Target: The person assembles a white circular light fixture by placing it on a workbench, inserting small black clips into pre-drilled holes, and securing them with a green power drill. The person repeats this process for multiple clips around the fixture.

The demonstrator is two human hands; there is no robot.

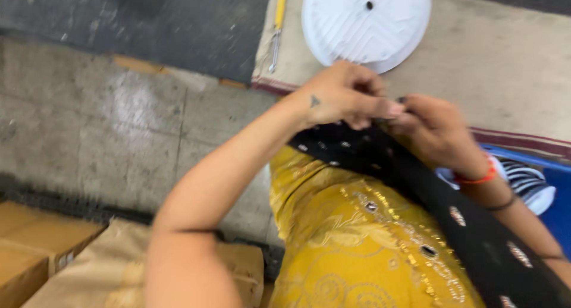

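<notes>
My left hand and my right hand meet at the middle of the view, fingers pinched together around a small dark item that blur keeps me from identifying. They hover just above a black cloth with mirror studs draped over my yellow embroidered garment. A white round plastic disc with a centre hole lies on the beige mat just beyond my hands. My right wrist wears an orange band.
A yellow-handled tool lies on the mat's left edge. Brown cardboard boxes sit at lower left on the concrete floor. A blue surface with striped cloth is at right.
</notes>
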